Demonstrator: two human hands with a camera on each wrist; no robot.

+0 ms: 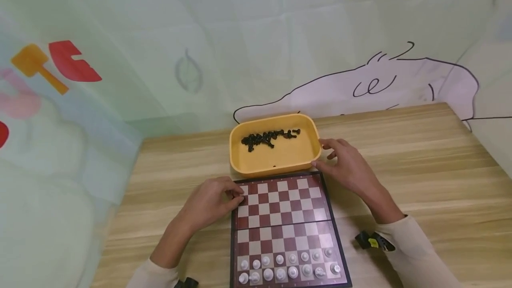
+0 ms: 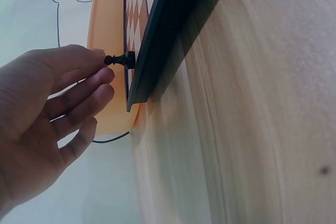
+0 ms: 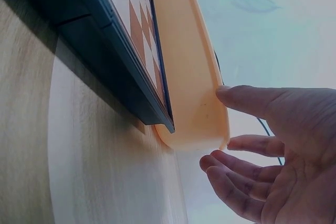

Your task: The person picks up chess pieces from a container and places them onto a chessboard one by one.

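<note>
My left hand (image 1: 214, 201) is at the far left edge of the chessboard (image 1: 277, 196). Its thumb and forefinger pinch the head of a black pawn (image 2: 121, 60), whose base touches the board in the left wrist view; the other fingers curve loosely below. My right hand (image 1: 347, 163) rests at the near right corner of a yellow tray (image 1: 236, 161) behind the board. In the right wrist view its thumb touches the tray's rim, while the forefinger tip meets the end wall and the remaining fingers stay apart. Black chess pieces (image 1: 262, 139) lie heaped inside the tray.
White chess pieces (image 1: 280, 259) stand in two rows on the board's near side. Board and tray sit close together on a wooden table (image 1: 404, 159). A printed cloth (image 1: 256, 48) hangs behind the table's far edge.
</note>
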